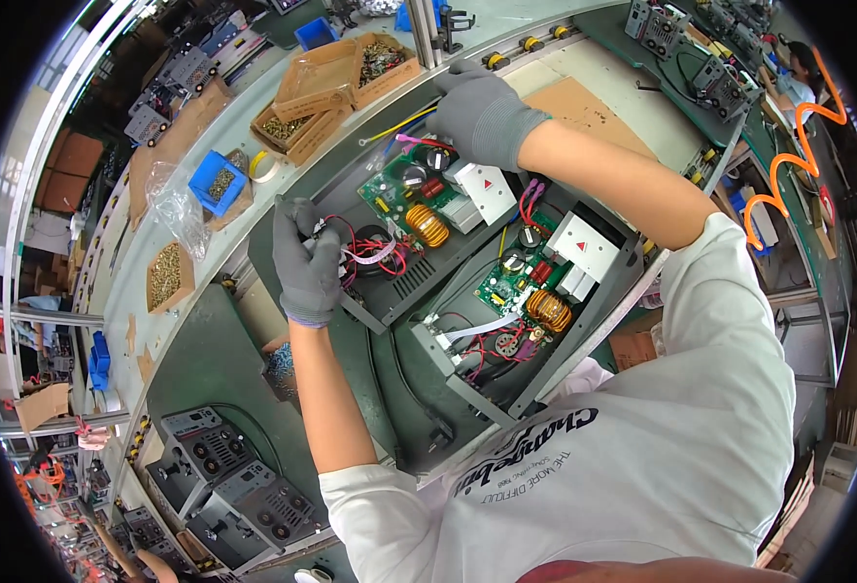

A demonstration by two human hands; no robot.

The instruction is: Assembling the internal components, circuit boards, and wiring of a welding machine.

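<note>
Two open metal chassis lie side by side in front of me, each with a green circuit board, a copper-wound coil and white heat-sink plates. My left hand (307,267), in a grey glove, is closed at the front end of the far chassis (419,282), beside red wires (390,262) and a white ribbon cable; what its fingers grip is too small to make out. At that chassis's rear corner is my gloved right hand (477,115), its fingers curled and partly hidden, near yellow and blue wires (404,124). The near chassis (584,325) is untouched.
Beyond the chassis stand cardboard boxes of small hardware (317,78), a blue bin (218,183) and a clear plastic bag (176,209). Two finished-looking units (244,486) sit at the lower left. A black power cable (409,379) runs down the green bench. An orange coiled hose (788,160) hangs right.
</note>
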